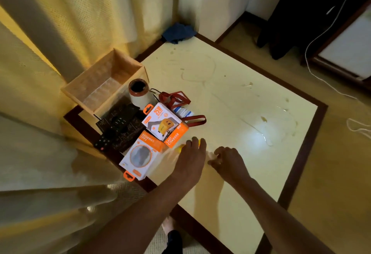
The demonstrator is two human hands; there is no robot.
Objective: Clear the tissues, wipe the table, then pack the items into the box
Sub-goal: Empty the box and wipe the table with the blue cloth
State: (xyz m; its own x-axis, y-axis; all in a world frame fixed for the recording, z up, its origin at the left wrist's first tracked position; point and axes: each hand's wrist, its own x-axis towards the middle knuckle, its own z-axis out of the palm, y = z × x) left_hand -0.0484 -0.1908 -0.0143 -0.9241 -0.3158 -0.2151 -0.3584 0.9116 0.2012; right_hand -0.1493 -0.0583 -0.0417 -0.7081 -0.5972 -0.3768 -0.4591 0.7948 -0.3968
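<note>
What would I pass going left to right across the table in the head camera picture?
wooden box → top charger box → left hand → right hand → wet spill

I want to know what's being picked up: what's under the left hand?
Only bits of a yellow thing peek out past the fingers of the left hand, beside the orange charger box. The hand covers the rest, so what it is can't be told.

You see dim, warm yellow light. Bright glare patch on table [253, 136]. Soft shadows near it. Your left hand [190, 159] motion-blurred. Frame edges bent.
</note>
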